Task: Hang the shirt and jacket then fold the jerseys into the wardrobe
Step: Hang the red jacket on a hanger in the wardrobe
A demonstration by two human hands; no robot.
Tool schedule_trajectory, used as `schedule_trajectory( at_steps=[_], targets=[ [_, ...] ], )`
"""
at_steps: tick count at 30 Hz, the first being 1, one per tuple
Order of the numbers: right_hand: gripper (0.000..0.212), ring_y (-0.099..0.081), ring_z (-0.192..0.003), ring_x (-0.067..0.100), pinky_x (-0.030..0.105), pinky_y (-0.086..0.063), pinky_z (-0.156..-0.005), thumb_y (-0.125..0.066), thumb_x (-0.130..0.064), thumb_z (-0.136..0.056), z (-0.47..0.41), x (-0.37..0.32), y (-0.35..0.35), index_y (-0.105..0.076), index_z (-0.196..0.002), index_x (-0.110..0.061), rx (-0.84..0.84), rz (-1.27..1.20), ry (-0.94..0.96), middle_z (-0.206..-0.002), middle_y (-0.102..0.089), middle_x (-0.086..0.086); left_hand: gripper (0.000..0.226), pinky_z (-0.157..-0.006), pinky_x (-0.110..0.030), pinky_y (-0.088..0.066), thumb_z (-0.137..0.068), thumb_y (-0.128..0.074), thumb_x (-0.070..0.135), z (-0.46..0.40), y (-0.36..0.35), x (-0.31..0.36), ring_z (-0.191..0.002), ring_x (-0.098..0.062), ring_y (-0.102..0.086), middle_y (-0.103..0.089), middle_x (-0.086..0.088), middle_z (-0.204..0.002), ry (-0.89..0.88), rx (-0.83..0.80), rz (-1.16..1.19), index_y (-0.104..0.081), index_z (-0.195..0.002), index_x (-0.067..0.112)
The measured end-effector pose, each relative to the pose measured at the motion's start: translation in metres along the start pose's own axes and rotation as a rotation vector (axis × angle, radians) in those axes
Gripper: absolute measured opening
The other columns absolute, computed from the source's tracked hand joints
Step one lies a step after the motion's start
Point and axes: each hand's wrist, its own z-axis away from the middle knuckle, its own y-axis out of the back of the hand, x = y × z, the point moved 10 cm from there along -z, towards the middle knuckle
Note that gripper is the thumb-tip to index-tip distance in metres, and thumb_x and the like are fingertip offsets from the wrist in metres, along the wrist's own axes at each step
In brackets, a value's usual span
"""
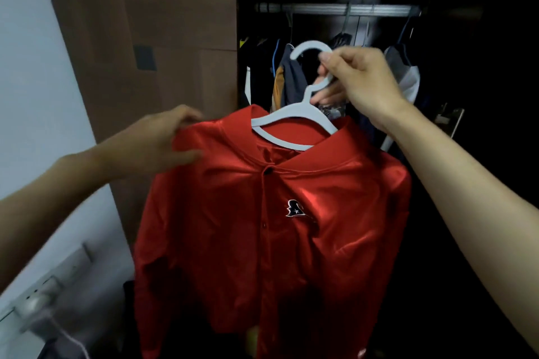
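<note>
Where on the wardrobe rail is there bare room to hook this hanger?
The rail looks bare at its left end, before the first hook above the dark and tan garments. From there rightward, hooks and clothes crowd it. The right hand pinches the white hanger carrying the red jacket.

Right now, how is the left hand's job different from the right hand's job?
The right hand pinches the neck of the white hanger, while the left hand grips the shoulder fabric of the red jacket. The right hand is raised in front of the wardrobe rail; the left hand sits lower, near the brown door. Both carry the same jacket.
</note>
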Motion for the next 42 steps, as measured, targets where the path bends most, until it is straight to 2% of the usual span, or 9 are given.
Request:
schedule_trajectory(
  at_steps=[6,11,15,19,21,24,30,35,42],
  targets=[
    [0.03,-0.074,-0.058,0.029,0.043,-0.062,-0.06,-0.052,-0.021,-0.106,-0.012,-0.028,-0.014,-0.061,-0.08,-0.01,0.003,0.128,0.078,-0.057,-0.067,0.002,0.036,-0.077,-0.039,-0.044,-0.09,-0.065,0.044,0.007,-0.002,0.141,-0.094,-0.024,-0.058,-0.061,-0.005,-0.108,-0.52,0.445,-0.373,-0.063,-0.112,0.015],
    [0.028,-0.075,-0.061,0.03,0.031,-0.06,-0.054,-0.052,-0.022,-0.106,-0.01,-0.042,-0.01,-0.062,-0.087,-0.004,-0.025,0.117,0.103,-0.067,-0.069,0.009,0.048,-0.064,-0.038,-0.051,-0.091,-0.046,0.066,-0.025,-0.058,0.124,-0.099,-0.023,-0.069,-0.066,0.007,-0.113,-0.333,0.114,-0.496,-0.061,-0.113,0.026],
    [0.031,-0.073,-0.054,0.023,0.031,-0.06,-0.052,-0.051,-0.021,-0.107,-0.011,-0.022,-0.002,-0.06,-0.081,-0.009,-0.022,0.109,0.006,-0.057,-0.068,0.003,0.025,-0.071,-0.032,-0.051,-0.09,-0.062,0.06,-0.037,-0.069,0.123,-0.066,-0.001,-0.068,-0.074,0.008,-0.089,-0.257,-0.213,-0.032,-0.065,-0.093,0.035],
    [0.032,-0.07,-0.049,0.02,0.028,-0.057,-0.046,-0.052,-0.024,-0.107,-0.007,-0.017,0.009,-0.059,-0.078,-0.014,0.036,0.08,-0.009,-0.058,-0.068,0.003,0.03,-0.068,-0.031,-0.05,-0.09,-0.061,0.061,-0.03,-0.047,0.146,-0.069,0.02,-0.055,-0.07,0.018,-0.087,-0.296,0.027,-0.007,-0.071,-0.094,0.033],
    [0.03,-0.071,-0.05,0.023,0.027,-0.056,-0.045,-0.052,-0.024,-0.106,-0.004,-0.024,0.003,-0.059,-0.079,-0.014,0.008,0.074,0.014,-0.068,-0.068,0.008,0.03,-0.059,-0.026,-0.048,-0.091,-0.063,0.057,-0.027,-0.034,0.161,-0.055,0.013,-0.057,-0.068,0.015,-0.076,-0.319,0.095,0.136,-0.071,-0.091,0.028],
    [0.028,-0.071,-0.051,0.025,0.027,-0.055,-0.044,-0.053,-0.023,-0.106,-0.001,-0.027,-0.005,-0.06,-0.082,-0.011,-0.028,0.084,-0.009,-0.071,-0.069,0.011,0.034,-0.046,-0.02,-0.042,-0.094,-0.068,0.041,-0.025,-0.058,0.179,-0.033,-0.01,-0.056,-0.06,0.002,-0.05,-0.289,-0.272,0.299,-0.065,-0.078,0.011],
    [0.029,-0.073,-0.056,0.033,0.029,-0.056,-0.047,-0.054,-0.024,-0.106,0.005,-0.033,-0.005,-0.063,-0.082,-0.011,0.002,0.095,0.014,-0.072,-0.072,0.011,0.03,-0.056,-0.009,-0.042,-0.096,-0.066,0.037,-0.01,-0.081,0.174,-0.048,-0.01,-0.07,-0.07,0.001,-0.062,-0.258,-0.416,0.324,-0.066,-0.082,0.011],
    [0.028,-0.074,-0.06,0.035,0.032,-0.06,-0.049,-0.054,-0.025,-0.106,0.01,-0.039,0.002,-0.063,-0.085,-0.008,-0.003,0.029,0.009,-0.072,-0.072,0.012,0.025,-0.064,-0.031,-0.054,-0.086,-0.069,0.053,-0.026,0.021,0.118,-0.058,-0.007,-0.064,-0.069,0.018,-0.092,-0.184,0.36,0.201,-0.071,-0.1,0.033],
    [0.029,-0.073,-0.056,0.026,0.031,-0.06,-0.051,-0.054,-0.027,-0.106,0.009,-0.026,0.008,-0.063,-0.082,-0.012,0.03,0.005,-0.031,-0.072,-0.071,0.008,0.014,-0.089,-0.033,-0.058,-0.09,-0.072,0.035,-0.052,0.0,0.086,-0.087,-0.014,-0.075,-0.078,0.008,-0.087,-0.106,0.087,0.444,-0.079,-0.09,0.023]
  ],
)
